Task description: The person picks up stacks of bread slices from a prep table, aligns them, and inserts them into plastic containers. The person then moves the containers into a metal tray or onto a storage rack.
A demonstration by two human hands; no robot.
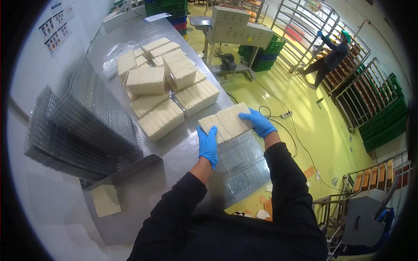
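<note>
Between my two blue-gloved hands is a block of pale, crustless sliced bread [228, 121], held above the steel table. My left hand [208, 143] grips its near left end, thumb on top. At the far right end, my right hand [259, 123] holds it with fingers over the top. Under the block lies a clear plastic tray [246, 169] with ribbed compartments, near the table's right edge. Beyond my left hand, more bread blocks [163, 117] are heaped, some in clear film.
Tall nested stacks of clear plastic trays [88, 124] stand at left by the wall. A piece of bread [106, 200] lies at the table's near left. Past the right edge are a machine on a stand [240, 29], floor cables [287, 114], rack trolleys [346, 71] and a person [333, 57].
</note>
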